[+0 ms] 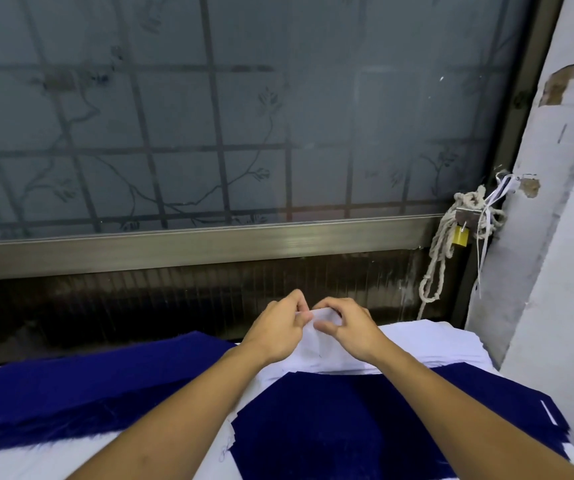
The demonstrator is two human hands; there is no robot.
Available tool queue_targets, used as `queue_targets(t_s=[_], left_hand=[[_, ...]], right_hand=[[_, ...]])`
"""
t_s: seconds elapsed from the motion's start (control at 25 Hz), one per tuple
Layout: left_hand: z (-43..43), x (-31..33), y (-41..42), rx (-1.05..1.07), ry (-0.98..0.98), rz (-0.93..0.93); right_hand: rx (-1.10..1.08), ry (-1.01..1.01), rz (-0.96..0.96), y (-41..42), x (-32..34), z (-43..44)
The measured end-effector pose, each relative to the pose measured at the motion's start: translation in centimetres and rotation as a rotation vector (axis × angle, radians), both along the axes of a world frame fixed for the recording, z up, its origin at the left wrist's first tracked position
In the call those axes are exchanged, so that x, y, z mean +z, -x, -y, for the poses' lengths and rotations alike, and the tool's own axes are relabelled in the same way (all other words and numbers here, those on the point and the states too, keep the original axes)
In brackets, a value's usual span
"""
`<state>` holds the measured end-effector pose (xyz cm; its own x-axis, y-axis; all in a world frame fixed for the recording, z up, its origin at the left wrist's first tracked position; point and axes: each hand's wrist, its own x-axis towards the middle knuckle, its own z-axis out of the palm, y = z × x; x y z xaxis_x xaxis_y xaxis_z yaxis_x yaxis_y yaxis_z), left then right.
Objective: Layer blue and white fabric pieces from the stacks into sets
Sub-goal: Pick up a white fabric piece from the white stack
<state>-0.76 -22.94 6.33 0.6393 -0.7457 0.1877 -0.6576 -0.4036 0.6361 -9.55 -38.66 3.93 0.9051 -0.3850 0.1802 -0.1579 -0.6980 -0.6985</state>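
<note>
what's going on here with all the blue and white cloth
A person is working with cut fabric. The left hand and the right hand both pinch the far edge of a white piece on top of the white stack, apparently peeling it loose. A dark blue piece lies flat in front of that stack, between the forearms. More blue fabric sits to the left. The white piece is not yet on the blue one.
</note>
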Motion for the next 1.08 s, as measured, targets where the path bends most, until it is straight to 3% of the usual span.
queue_targets(t_s=[0.28,0.8,1.08], left_hand=[[-2.9,3.2,-0.3,0.18,0.253,0.0],[-15.5,8.8,-0.4,0.504,0.426,-0.038],[-24.7,6.7,0.7,0.611,0.413,-0.08]], right_hand=[[-0.093,-0.065,0.098,3.9,3.2,1.4],[-0.054,0.025,0.064,10.4,8.4,-1.5],[-0.129,-0.102,0.059,13.9,6.7,-5.1]])
